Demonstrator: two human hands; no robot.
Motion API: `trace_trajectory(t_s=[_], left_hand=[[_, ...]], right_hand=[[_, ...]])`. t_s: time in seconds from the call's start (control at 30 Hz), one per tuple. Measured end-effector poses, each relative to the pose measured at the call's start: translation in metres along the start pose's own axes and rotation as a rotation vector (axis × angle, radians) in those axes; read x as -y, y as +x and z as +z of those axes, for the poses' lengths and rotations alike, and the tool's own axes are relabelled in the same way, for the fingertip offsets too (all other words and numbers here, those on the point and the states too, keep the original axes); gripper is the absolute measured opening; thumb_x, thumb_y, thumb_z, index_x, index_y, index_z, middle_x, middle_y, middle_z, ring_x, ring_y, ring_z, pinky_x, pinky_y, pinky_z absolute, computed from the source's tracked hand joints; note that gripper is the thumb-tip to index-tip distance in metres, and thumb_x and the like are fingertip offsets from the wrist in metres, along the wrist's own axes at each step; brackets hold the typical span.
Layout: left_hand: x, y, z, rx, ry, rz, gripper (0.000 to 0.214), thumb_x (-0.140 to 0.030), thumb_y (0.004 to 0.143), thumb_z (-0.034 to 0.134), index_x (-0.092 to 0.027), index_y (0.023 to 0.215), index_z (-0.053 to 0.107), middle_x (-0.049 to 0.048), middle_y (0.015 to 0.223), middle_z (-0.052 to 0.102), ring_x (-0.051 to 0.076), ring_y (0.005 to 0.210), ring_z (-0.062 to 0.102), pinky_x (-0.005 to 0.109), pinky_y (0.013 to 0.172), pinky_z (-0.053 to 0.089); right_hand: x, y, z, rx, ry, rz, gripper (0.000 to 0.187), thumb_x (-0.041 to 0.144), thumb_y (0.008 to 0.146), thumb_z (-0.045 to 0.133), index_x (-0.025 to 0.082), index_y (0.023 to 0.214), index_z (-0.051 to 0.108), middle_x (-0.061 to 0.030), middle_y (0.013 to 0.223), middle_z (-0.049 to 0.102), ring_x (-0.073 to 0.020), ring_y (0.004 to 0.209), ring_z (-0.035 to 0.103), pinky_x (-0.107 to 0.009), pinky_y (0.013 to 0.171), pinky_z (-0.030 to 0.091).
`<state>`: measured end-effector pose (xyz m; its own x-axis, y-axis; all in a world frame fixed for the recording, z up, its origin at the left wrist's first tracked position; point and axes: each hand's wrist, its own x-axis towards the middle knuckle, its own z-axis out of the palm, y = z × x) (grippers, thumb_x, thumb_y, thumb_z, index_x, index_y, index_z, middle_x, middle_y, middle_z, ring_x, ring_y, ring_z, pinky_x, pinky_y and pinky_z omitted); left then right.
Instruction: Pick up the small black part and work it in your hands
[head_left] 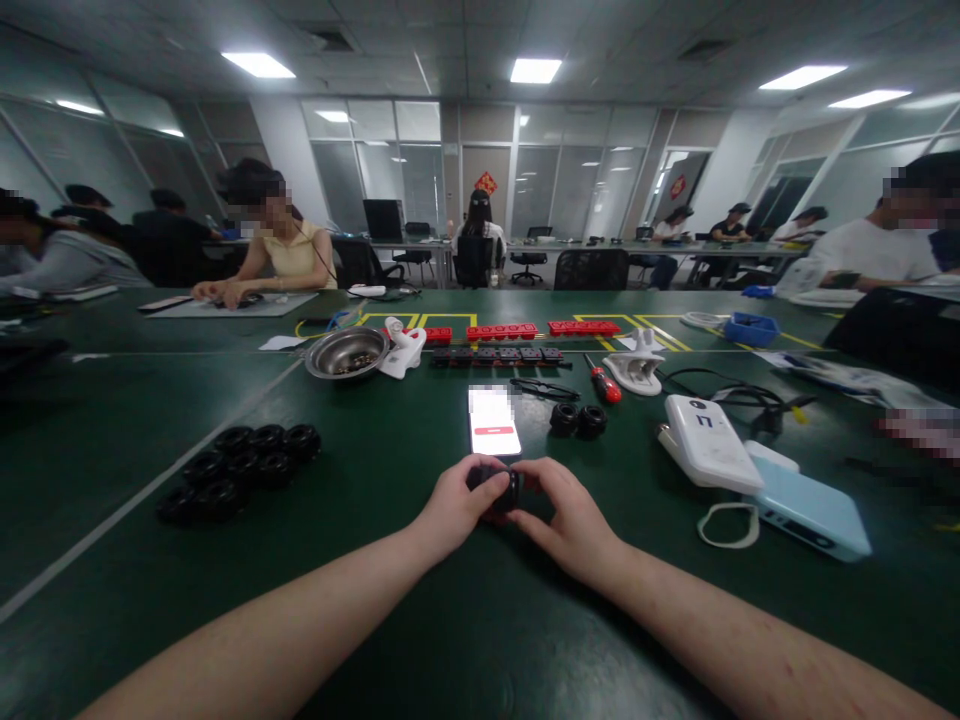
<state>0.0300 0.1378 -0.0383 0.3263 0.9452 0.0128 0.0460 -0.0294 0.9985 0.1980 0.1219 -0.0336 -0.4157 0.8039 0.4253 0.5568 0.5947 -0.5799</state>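
My left hand (454,508) is closed around a black toy wheel (513,488), just in front of a lit phone (493,420). From the other side, my right hand (574,515) pinches the same wheel between thumb and fingers. My fingers cover much of it. Two more black wheels (578,420) stand together beyond my right hand. To the left, several black wheels (244,462) are grouped in rows on the green table (360,620).
Behind the phone lie black parts (499,357), red plastic strips (502,332) and glasses (545,389). A metal bowl (347,354) holds small pieces. Rightward are a red screwdriver (604,384), a white stand (636,370), power banks (709,440) and cables. People sit at tables around.
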Motion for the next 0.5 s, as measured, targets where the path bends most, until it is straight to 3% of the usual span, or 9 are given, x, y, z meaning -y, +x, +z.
trace_trajectory(t_s=[0.13, 0.27, 0.37, 0.5], left_hand=[[-0.0017, -0.0033, 0.0026, 0.0, 0.007, 0.017, 0.029, -0.039, 0.07, 0.058, -0.015, 0.086, 0.051, 0.003, 0.082, 0.051, 0.018, 0.071, 0.056, 0.026, 0.052, 0.048], [0.0015, -0.0036, 0.0033, 0.001, -0.019, 0.035, 0.032, -0.038, 0.07, 0.058, -0.016, 0.091, 0.049, 0.0025, 0.084, 0.049, 0.017, 0.07, 0.055, 0.027, 0.051, 0.049], [0.0037, -0.0022, 0.0026, 0.005, -0.001, 0.039, 0.034, -0.039, 0.069, 0.058, -0.016, 0.093, 0.049, 0.0037, 0.088, 0.049, 0.018, 0.074, 0.055, 0.028, 0.053, 0.05], [0.002, -0.0008, 0.0008, 0.004, 0.019, 0.037, 0.041, -0.041, 0.069, 0.057, -0.015, 0.1, 0.049, 0.0072, 0.095, 0.051, 0.021, 0.08, 0.055, 0.03, 0.057, 0.05]], right_hand=[[-0.0044, -0.0004, 0.0006, -0.027, 0.029, 0.051, 0.032, 0.034, 0.076, 0.054, 0.019, 0.103, 0.046, -0.0054, 0.091, 0.053, -0.0193, 0.083, 0.05, -0.034, 0.072, 0.041], [-0.0091, 0.0025, 0.0002, 0.004, 0.005, 0.081, 0.021, 0.037, 0.083, 0.043, 0.019, 0.083, 0.053, -0.0027, 0.077, 0.054, -0.0172, 0.073, 0.049, -0.032, 0.066, 0.039], [-0.0085, 0.0042, -0.0004, 0.034, -0.029, 0.083, 0.022, 0.036, 0.081, 0.046, 0.018, 0.071, 0.054, -0.0012, 0.069, 0.054, -0.0161, 0.067, 0.048, -0.03, 0.062, 0.038], [-0.0057, 0.0041, -0.0009, 0.024, -0.029, 0.068, 0.019, 0.035, 0.074, 0.058, 0.017, 0.077, 0.054, -0.0021, 0.072, 0.054, -0.0169, 0.069, 0.049, -0.03, 0.062, 0.039]])
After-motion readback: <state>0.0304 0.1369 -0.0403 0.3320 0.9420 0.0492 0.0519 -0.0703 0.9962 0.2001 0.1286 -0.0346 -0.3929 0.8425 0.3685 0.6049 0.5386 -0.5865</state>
